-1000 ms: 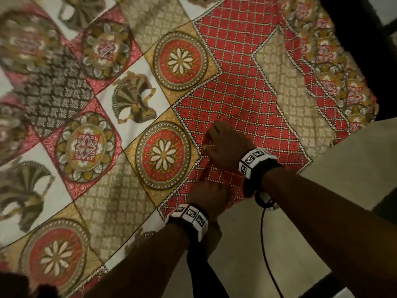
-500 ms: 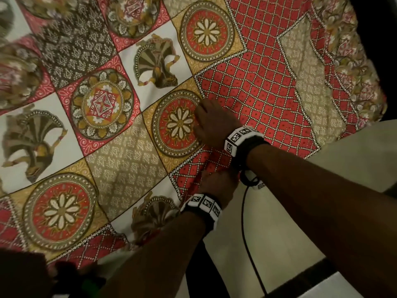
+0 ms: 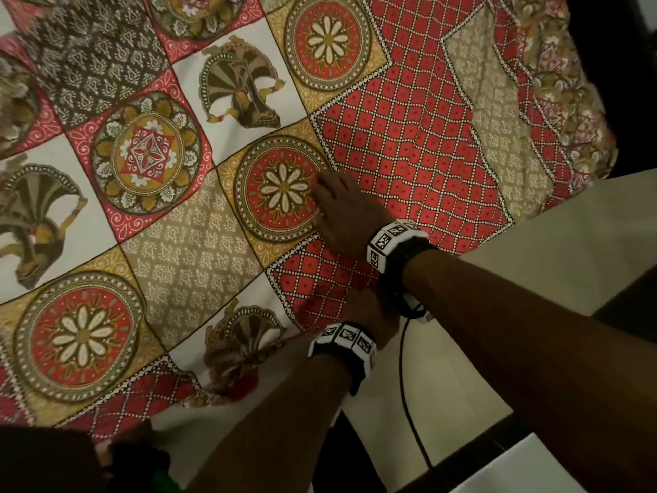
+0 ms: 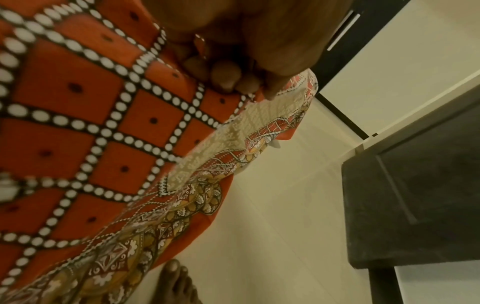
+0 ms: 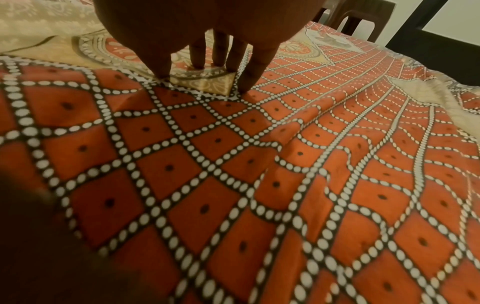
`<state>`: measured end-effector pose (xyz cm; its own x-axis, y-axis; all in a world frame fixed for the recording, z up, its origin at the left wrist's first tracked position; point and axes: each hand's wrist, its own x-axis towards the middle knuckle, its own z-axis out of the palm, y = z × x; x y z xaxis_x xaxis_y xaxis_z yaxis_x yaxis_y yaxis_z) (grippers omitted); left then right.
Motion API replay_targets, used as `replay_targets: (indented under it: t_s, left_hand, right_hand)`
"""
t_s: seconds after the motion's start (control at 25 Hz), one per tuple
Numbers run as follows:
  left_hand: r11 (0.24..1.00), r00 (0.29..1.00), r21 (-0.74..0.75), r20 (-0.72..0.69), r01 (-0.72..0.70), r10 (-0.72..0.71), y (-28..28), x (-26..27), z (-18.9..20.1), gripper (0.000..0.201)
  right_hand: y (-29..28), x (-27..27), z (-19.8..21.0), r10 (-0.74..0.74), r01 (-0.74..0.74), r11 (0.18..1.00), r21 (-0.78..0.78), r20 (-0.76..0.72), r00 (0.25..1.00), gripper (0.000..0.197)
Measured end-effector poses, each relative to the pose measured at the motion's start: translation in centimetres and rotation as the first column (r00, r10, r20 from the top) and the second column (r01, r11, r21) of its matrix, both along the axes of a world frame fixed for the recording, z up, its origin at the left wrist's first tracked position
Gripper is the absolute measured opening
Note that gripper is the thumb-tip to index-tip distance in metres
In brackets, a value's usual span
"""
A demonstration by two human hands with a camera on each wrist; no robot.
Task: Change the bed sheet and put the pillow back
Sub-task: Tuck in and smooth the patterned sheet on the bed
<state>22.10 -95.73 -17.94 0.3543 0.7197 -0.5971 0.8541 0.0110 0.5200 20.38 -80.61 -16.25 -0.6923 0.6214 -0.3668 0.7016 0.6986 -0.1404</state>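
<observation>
A patchwork-print bed sheet [image 3: 185, 243] in red, gold and white lies spread over the bed. My right hand [image 3: 334, 197] rests flat on it beside a flower medallion; in the right wrist view its straight fingers [image 5: 221, 59] press into the cloth [image 5: 233, 174]. My left hand [image 3: 369, 311] is at the bed's near edge, partly under my right wrist. In the left wrist view its curled fingers [image 4: 226, 78] grip the hanging red lattice part of the sheet [image 4: 78, 133]. No pillow is in view.
Cream floor tiles [image 3: 569, 243] run along the bed's near side. Dark furniture [image 4: 415, 185] stands close on the right. A cable [image 3: 405, 386] hangs from my right wrist. My bare foot [image 4: 176, 283] is by the sheet's hem. A chair [image 5: 358, 18] stands beyond the bed.
My right hand has slid left over the sheet, from the red lattice panel to the flower medallion. My left hand has stayed at the bed's edge, holding the cloth.
</observation>
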Motion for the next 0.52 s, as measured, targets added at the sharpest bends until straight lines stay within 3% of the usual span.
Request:
replay_targets:
  t_s: [0.08,0.12,0.2,0.28,0.4,0.52]
  left_hand:
    - [0.986,0.991,0.097,0.045,-0.133,0.129,1.1,-1.7,2.0,0.044]
    - [0.953,0.978,0.221,0.08,-0.208,0.195,1.7,-2.7,2.9,0.04]
    - [0.926,0.981,0.334,0.143,-0.174,0.133,1.8,-5.4,4.1,0.036]
    - [0.955,0.984,0.27,0.156,-0.122,0.082,0.7,-8.7,4.1,0.029]
    - [0.905,0.971,0.366,-0.014,-0.219,0.24,-2.7,-15.6,1.9,0.039]
    - [0.852,0.884,0.409,-0.185,-0.328,0.429,-6.9,-23.6,-0.5,0.061]
  right_hand:
    - [-0.2,0.2,0.0,-0.011,0.012,1.0,-0.025,0.031,0.999,0.064]
    - [-0.1,0.2,0.2,-0.018,0.019,0.999,-0.038,0.038,0.999,0.065]
    - [-0.1,-0.6,0.7,-0.027,0.028,0.999,-0.04,0.025,0.999,0.063]
    - [-0.6,-1.7,0.4,-0.033,0.034,0.999,-0.022,0.02,0.999,0.065]
    - [-2.3,-5.0,-0.8,-0.03,0.03,1.0,-0.011,0.002,1.0,0.077]
    - [-4.6,-9.9,-2.1,-0.054,0.054,0.998,0.024,-0.009,0.998,0.081]
